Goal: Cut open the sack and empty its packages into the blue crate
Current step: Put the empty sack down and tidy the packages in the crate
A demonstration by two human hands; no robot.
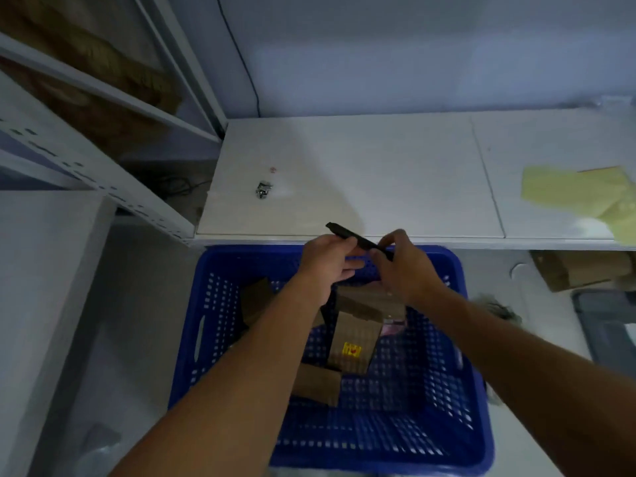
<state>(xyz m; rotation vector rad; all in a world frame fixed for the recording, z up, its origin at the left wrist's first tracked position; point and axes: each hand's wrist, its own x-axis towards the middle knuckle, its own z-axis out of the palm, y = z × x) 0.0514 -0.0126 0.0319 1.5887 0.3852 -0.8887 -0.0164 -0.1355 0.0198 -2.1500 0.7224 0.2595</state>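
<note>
Both left hand (328, 261) and right hand (404, 270) pinch the black cutter (356, 239) over the blue crate (223, 258), so I'd work its blade slowly, fingertips clear.

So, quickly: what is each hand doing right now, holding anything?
Left hand: grip closed, pinching a slim black bar-shaped tool.
Right hand: grip closed, pinching the same tool's other end.

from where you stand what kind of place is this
Probably a stockroom or parcel room: metal shelving on the left, a blue crate holding cardboard packages, and a white counter behind it.
</note>
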